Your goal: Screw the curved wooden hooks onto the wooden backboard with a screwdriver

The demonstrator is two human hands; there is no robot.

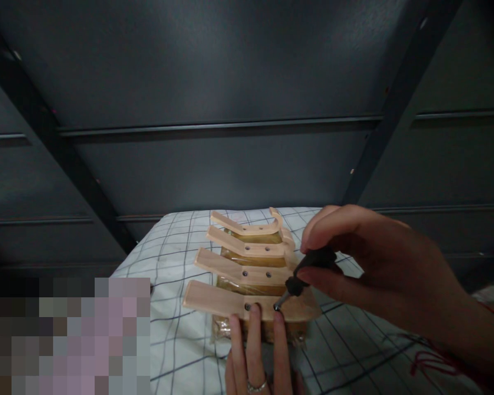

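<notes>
Several pale wooden hooks [242,273], curved up at the right end on the farthest one, lie side by side across a yellowish-brown board [230,288] in clear plastic film. Dark screws show along the hooks. My right hand [379,263] grips a screwdriver [302,271] by its black handle, thumb and fingers around it. The tilted shaft meets the right-hand screw [276,308] of the nearest hook. From the near side, the spread fingers of my left hand [257,351], with a ring on one, press on that hook's front edge beside the screws. Its thumb and palm are hidden.
The board rests on a white cloth with dark grid lines [173,258]. Behind rises a dark grey panelled surface [214,164] with ribs and diagonal beams. A pixelated patch [74,340] hides the lower left. Red strings [434,365] hang near my right wrist.
</notes>
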